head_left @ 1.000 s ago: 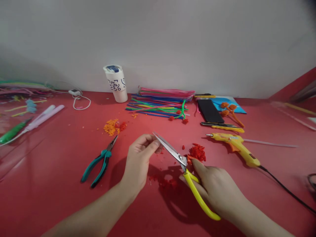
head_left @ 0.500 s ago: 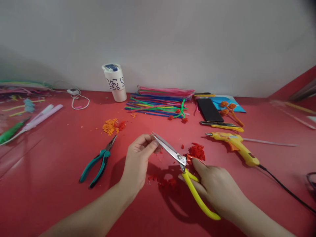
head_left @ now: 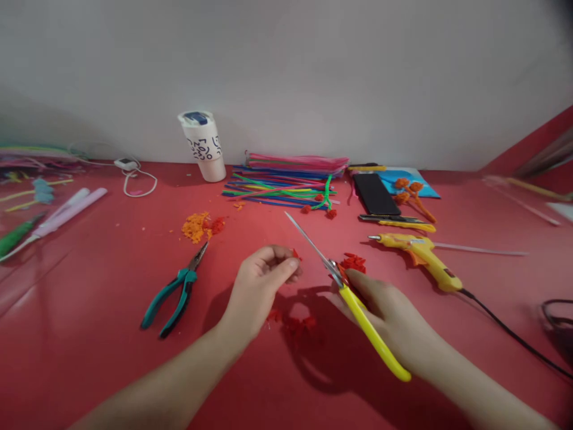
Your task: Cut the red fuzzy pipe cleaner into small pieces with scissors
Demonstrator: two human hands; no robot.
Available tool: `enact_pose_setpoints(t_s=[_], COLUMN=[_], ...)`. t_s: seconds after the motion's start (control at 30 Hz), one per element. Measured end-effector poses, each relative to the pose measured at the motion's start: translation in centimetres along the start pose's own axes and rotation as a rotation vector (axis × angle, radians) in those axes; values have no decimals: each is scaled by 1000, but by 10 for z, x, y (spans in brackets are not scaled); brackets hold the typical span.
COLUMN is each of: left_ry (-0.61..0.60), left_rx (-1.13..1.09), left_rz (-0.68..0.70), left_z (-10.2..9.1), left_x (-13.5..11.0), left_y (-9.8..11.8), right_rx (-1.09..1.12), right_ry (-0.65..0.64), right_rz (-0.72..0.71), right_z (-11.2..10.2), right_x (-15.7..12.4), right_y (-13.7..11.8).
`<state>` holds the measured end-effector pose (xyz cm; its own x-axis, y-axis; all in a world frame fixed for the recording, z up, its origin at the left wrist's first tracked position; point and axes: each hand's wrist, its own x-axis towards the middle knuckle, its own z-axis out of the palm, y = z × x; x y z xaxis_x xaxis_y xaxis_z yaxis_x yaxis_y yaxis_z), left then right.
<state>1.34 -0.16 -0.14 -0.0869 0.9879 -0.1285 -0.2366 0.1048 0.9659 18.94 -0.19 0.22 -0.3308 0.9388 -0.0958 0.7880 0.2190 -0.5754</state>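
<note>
Between the thumb and fingertips of my left hand [head_left: 266, 278] is a small red piece [head_left: 296, 255], its kind too small to make out. My right hand [head_left: 389, 319] grips a pair of scissors [head_left: 373, 331] with yellow and red-orange handles. Their blades look nearly closed and point up and left, apart from my left hand. Beyond my right hand lies a pile of red pieces [head_left: 354, 263], partly hidden by the hand and scissors. More red scraps [head_left: 299, 325] lie on the red table below, in shadow.
Teal-handled pliers [head_left: 183, 292] lie left, near orange scraps [head_left: 196, 227]. Colored pipe cleaners [head_left: 286, 185] and a white tumbler [head_left: 203, 146] are at the back. To the right are a phone [head_left: 376, 194], a yellow utility knife [head_left: 407, 226] and a corded glue gun [head_left: 423, 254].
The scissors have swung away from my left hand's fingertips, their blades turning more upright. The red piece in my left fingers now shows. The whole view has shifted slightly.
</note>
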Motion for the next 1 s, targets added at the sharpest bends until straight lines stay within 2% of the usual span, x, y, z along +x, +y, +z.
enact_pose_setpoints(t_s=[0.07, 0.13, 0.17, 0.3, 0.43, 0.5, 0.53, 0.67, 0.73, 0.9, 1.0], left_ry=[-63, -123, -155, -286, -336, -309, -304, -369, -382, -304, -267], left_rx=[169, 356, 447, 742, 810, 739, 676, 329, 229, 243, 236], left_rz=[18, 110, 177, 413, 503, 456, 385, -100, -226, -144, -144], left_z=[1, 2, 2, 1, 1, 3, 5, 10, 11, 9, 8], left_x=[-2, -5, -6, -11, -13, -13, -13, -11, -11, -8, -7], left_y=[-1, -3, -5, -10, -10, -8, -7, -2, -1, -3, -5], right_rx=[244, 426, 488, 559, 548, 558, 573, 636, 651, 678, 711], right_ry=[8, 71, 63, 28, -11, -26, -30, -23, 1, 118, 77], right_rz=[19, 81, 102, 135, 94, 82, 80, 60, 44, 164, 181], right_z=[0, 2, 3, 4, 3, 3, 3, 5, 6, 1, -4], right_x=[2, 3, 3, 2, 1, 1, 1, -1, -1, 1, 3], right_y=[-5, -10, -12, -13, -9, -7, -7, -6, -6, -10, -12])
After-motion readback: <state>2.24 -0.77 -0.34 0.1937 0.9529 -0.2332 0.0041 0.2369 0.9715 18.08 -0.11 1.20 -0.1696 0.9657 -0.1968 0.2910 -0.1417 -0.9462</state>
